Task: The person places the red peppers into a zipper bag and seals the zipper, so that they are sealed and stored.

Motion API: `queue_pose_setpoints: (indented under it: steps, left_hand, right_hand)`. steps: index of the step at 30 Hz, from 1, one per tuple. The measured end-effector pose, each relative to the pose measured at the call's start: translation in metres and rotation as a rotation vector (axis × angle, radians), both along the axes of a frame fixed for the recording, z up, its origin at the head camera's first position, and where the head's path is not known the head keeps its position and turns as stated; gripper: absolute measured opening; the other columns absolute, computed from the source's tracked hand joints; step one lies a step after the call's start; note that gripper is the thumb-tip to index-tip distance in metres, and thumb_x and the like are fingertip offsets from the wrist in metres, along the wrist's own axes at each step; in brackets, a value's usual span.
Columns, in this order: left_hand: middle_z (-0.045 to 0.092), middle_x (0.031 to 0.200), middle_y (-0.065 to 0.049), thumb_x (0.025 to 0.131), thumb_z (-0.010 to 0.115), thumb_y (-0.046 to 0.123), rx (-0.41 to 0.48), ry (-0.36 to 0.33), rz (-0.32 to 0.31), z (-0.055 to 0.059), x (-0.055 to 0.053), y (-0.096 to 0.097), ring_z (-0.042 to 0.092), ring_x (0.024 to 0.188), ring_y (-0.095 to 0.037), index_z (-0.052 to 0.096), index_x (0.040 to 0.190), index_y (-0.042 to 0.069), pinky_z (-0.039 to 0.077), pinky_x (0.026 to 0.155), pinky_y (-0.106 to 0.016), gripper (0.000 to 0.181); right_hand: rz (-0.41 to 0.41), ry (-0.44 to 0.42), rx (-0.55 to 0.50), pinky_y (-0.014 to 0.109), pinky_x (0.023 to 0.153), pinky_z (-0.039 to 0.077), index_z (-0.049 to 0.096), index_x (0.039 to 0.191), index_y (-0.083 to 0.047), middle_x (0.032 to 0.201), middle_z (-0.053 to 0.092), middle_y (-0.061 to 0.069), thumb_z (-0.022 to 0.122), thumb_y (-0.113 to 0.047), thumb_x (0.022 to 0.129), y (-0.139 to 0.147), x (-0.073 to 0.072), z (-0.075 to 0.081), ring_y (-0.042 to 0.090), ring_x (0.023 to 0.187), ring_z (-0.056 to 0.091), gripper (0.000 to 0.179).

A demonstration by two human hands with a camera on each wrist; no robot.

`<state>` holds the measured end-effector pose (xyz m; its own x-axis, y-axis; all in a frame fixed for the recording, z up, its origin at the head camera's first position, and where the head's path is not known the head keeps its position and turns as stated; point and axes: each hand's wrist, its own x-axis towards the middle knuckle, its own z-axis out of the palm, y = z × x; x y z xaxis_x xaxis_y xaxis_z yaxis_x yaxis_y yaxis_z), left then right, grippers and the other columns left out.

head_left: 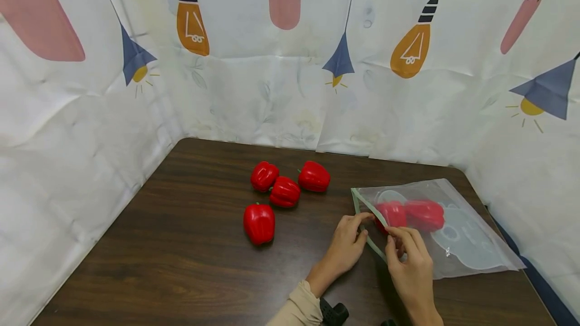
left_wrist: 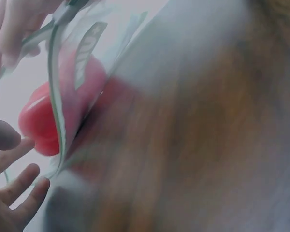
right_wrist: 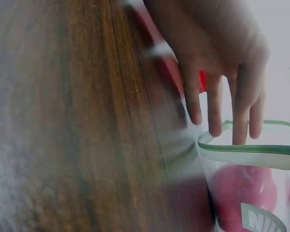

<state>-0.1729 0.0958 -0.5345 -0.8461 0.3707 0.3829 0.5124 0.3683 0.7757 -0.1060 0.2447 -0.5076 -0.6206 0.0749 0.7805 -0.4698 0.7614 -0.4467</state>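
A clear zip bag (head_left: 471, 238) with a green-edged mouth lies on the right of the table, two red bell peppers (head_left: 425, 215) inside it. My right hand (head_left: 410, 260) pinches the bag's upper edge near the mouth between thumb and fingers. Beside it, my left hand (head_left: 346, 243) has its fingers extended at the mouth, fingertips right at the green edge (left_wrist: 54, 87). Through the film, one bagged pepper (right_wrist: 244, 193) shows close behind the mouth in the right wrist view.
Several loose red bell peppers lie left of the bag, the nearest pepper (head_left: 259, 224) apart from a group of others (head_left: 284, 192) farther back. The dark wooden table (head_left: 181, 255) is bordered behind and on the left by a printed white cloth (head_left: 254, 99).
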Motion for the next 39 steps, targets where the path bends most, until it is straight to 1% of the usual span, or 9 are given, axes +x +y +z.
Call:
queue_pose_setpoints:
  steps: [5, 9, 13, 18, 23, 26, 32, 35, 39]
  left_hand:
    - [0.072, 0.128, 0.001, 0.099, 0.062, 0.004, -0.029, 0.101, 0.066, 0.005, -0.008, -0.012, 0.063, 0.108, -0.014, 0.063, 0.137, 0.014, 0.053, 0.091, -0.023, 0.039]
    - [0.072, 0.125, 0.002, 0.096, 0.064, 0.002, -0.075, 0.195, 0.159, 0.008, -0.014, -0.023, 0.065, 0.111, -0.016, 0.065, 0.133, 0.013, 0.055, 0.094, -0.028, 0.038]
    - [0.072, 0.126, 0.001, 0.095, 0.067, 0.002, -0.109, 0.291, 0.264, 0.007, -0.021, -0.033, 0.065, 0.112, -0.018, 0.066, 0.130, 0.012, 0.055, 0.094, -0.032, 0.037]
    - [0.071, 0.125, -0.001, 0.092, 0.071, 0.004, -0.079, 0.379, 0.403, 0.005, -0.027, -0.043, 0.063, 0.115, -0.021, 0.068, 0.125, 0.013, 0.052, 0.091, -0.036, 0.034]
    - [0.069, 0.127, -0.004, 0.088, 0.075, 0.001, -0.020, 0.473, 0.539, 0.007, -0.031, -0.048, 0.059, 0.119, -0.025, 0.068, 0.125, 0.011, 0.049, 0.094, -0.039, 0.038]
    - [0.066, 0.133, -0.006, 0.089, 0.075, 0.001, 0.021, 0.497, 0.599, 0.009, -0.032, -0.051, 0.056, 0.124, -0.028, 0.066, 0.127, 0.009, 0.046, 0.102, -0.042, 0.040]
    - [0.057, 0.146, -0.012, 0.095, 0.075, 0.013, 0.041, 0.488, 0.689, 0.009, -0.034, -0.056, 0.044, 0.140, -0.037, 0.061, 0.135, 0.008, 0.034, 0.118, -0.054, 0.043]
    - [0.053, 0.151, -0.014, 0.094, 0.078, 0.016, 0.036, 0.488, 0.732, 0.006, -0.036, -0.059, 0.039, 0.144, -0.041, 0.059, 0.138, 0.008, 0.030, 0.120, -0.059, 0.049]
    - [0.051, 0.153, -0.016, 0.089, 0.083, 0.015, 0.023, 0.501, 0.782, 0.005, -0.038, -0.061, 0.037, 0.145, -0.043, 0.059, 0.139, 0.008, 0.027, 0.120, -0.065, 0.057]
  right_hand:
    - [0.002, 0.011, -0.016, 0.012, 0.059, 0.042, 0.076, 0.106, 0.001, 0.098, 0.067, 0.010, 0.072, 0.018, 0.079, 0.001, 0.000, -0.001, 0.000, 0.072, 0.048, 0.032]
    - [0.005, 0.012, -0.034, 0.012, 0.060, 0.042, 0.077, 0.105, 0.000, 0.097, 0.067, 0.009, 0.072, 0.018, 0.079, 0.001, -0.001, -0.002, 0.000, 0.072, 0.048, 0.032]
    - [0.006, 0.009, -0.034, 0.011, 0.060, 0.042, 0.077, 0.106, 0.000, 0.097, 0.067, 0.008, 0.071, 0.018, 0.080, 0.001, -0.001, -0.002, 0.000, 0.072, 0.048, 0.032]
    - [0.006, 0.011, -0.040, 0.011, 0.060, 0.042, 0.077, 0.105, 0.000, 0.097, 0.067, 0.008, 0.072, 0.018, 0.079, 0.001, -0.001, -0.002, 0.000, 0.072, 0.048, 0.032]
    - [0.008, 0.006, -0.037, 0.012, 0.060, 0.042, 0.077, 0.106, 0.000, 0.097, 0.067, 0.008, 0.072, 0.018, 0.079, 0.001, 0.000, -0.002, 0.001, 0.072, 0.048, 0.032]
    - [0.011, 0.001, -0.034, 0.013, 0.059, 0.041, 0.076, 0.106, 0.000, 0.097, 0.067, 0.009, 0.071, 0.018, 0.080, 0.001, 0.000, -0.002, 0.001, 0.072, 0.048, 0.032]
    - [0.016, 0.007, -0.037, 0.013, 0.059, 0.041, 0.076, 0.105, 0.001, 0.097, 0.067, 0.009, 0.071, 0.019, 0.079, 0.001, -0.001, -0.002, 0.002, 0.071, 0.048, 0.032]
    - [0.018, 0.008, -0.041, 0.013, 0.059, 0.041, 0.076, 0.105, 0.001, 0.097, 0.066, 0.009, 0.071, 0.019, 0.079, 0.001, -0.001, -0.002, 0.001, 0.072, 0.048, 0.032]
    - [0.016, 0.004, -0.038, 0.013, 0.059, 0.041, 0.076, 0.104, 0.001, 0.097, 0.066, 0.008, 0.070, 0.018, 0.079, 0.000, -0.001, -0.002, 0.000, 0.073, 0.048, 0.031]
